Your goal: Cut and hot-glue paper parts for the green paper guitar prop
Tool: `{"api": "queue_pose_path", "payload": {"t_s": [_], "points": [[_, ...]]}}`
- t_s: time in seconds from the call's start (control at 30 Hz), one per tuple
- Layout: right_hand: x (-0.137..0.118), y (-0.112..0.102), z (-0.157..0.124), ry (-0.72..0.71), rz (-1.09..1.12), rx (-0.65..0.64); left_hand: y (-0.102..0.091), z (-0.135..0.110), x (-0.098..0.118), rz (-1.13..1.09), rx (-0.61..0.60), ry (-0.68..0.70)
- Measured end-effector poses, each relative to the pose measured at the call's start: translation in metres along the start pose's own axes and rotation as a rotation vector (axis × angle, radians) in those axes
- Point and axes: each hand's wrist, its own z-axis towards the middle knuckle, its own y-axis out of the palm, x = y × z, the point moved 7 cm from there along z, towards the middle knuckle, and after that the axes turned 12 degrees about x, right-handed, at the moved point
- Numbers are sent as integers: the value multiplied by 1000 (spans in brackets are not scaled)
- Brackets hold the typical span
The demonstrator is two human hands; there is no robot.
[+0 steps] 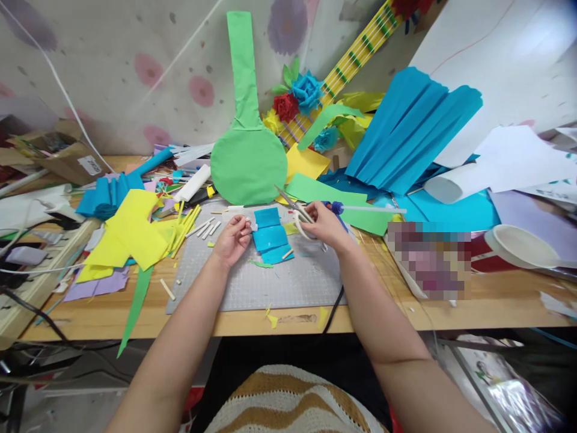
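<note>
My left hand (233, 238) is closed in a pinch on the left edge of a folded strip of blue crepe paper (270, 236), which lies on a grey cutting mat (279, 279). To the right of the strip, my right hand (323, 224) is wrapped round the white handles of a pair of scissors (294, 208). The blades are parted and point up and left, just above the strip's upper right corner. Small green and yellow scraps lie on the mat.
A big green paper balloon shape (247, 150) stands behind the mat. Pleated blue crepe paper (406, 132) leans at the right, yellow sheets (130, 231) and sticks lie left, a white bowl (518, 245) sits far right. Paper flowers (297, 99) are at the back.
</note>
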Motion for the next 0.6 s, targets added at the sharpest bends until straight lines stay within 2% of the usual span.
{"api": "queue_pose_path", "payload": {"t_s": [0.03, 0.1, 0.23, 0.33, 0.4, 0.6], "points": [[-5, 1, -1, -27, 12, 58, 1, 0, 0, 1, 2, 1], [-16, 10, -6, -81, 43, 84, 2, 0, -1, 2, 2, -2], [-40, 39, -22, -245, -76, -39, 3, -1, -1, 14, -15, -4], [-49, 53, -32, -359, -150, -133, 4, -1, -1, 7, -24, 8], [-50, 54, -35, -384, -184, -154, 5, -2, -1, -11, -31, 9], [-49, 52, -36, -342, -253, -176, 8, -4, -4, 0, -29, -27]]}}
